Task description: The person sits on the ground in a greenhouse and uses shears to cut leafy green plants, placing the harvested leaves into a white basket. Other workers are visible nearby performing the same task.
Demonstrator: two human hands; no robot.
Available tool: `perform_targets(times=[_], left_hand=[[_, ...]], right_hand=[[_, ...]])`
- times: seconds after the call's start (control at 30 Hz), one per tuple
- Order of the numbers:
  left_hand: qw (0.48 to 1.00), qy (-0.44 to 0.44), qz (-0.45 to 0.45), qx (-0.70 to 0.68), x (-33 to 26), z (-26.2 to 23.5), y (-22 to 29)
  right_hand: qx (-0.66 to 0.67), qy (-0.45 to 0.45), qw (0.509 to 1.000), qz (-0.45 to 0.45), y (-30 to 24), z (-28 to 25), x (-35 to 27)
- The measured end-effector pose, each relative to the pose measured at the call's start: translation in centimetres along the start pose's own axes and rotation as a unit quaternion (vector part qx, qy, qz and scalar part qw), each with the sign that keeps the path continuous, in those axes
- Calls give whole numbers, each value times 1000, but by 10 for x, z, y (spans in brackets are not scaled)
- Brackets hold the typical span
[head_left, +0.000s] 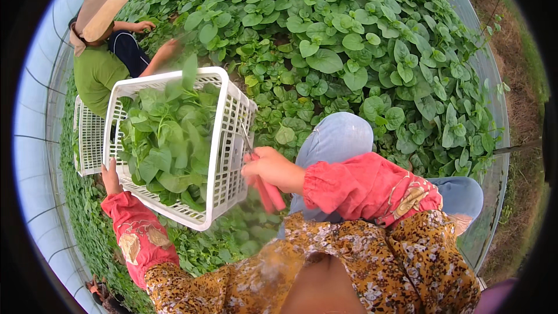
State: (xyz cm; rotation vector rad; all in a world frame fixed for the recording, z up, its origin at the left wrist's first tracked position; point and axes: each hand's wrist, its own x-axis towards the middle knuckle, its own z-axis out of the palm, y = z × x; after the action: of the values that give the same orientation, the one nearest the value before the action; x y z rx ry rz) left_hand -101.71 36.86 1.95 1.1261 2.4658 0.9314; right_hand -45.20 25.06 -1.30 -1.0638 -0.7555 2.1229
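A white plastic basket (pixel 212 209) with slotted walls is tilted in front of me. Cut leafy greens (pixel 168 145) fill much of it, and one leafy sprig sticks up over its far rim. My left hand (pixel 111 178) grips the basket's near left rim, with the fingers on the outside partly hidden. Against the basket's right wall, my right hand (pixel 272 168) is closed around red-handled scissors (pixel 268 195). Their metal blades point up and away along the slotted wall, and the handles are slightly blurred.
Dense leafy plants (pixel 349 40) spread ahead and to the right. At the far left a person in a green shirt and sun hat (pixel 99 70) crouches, hands among the plants. A second white basket (pixel 90 139) stands beside that person. Clear plastic sheeting (pixel 497 104) borders the bed on the right.
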Motion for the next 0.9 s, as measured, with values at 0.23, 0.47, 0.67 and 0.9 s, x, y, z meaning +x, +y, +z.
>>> perform_targets(times=[0.23,0.47,0.67,0.9], left_hand=[[902,-148,374,-155,-140,131,231],[746,-543,372,-102,-318,364,333],[704,-324,623,110,-425,513,312],[871,-408,254,-103,-349,587,243]], right_hand=[[102,131,926,-339,-129,-111,-127],[104,360,858,-352,-90,-249,-164],[71,368,903,-207,-16,-265,-110],[50,258,965,-28,32,-290,-59]])
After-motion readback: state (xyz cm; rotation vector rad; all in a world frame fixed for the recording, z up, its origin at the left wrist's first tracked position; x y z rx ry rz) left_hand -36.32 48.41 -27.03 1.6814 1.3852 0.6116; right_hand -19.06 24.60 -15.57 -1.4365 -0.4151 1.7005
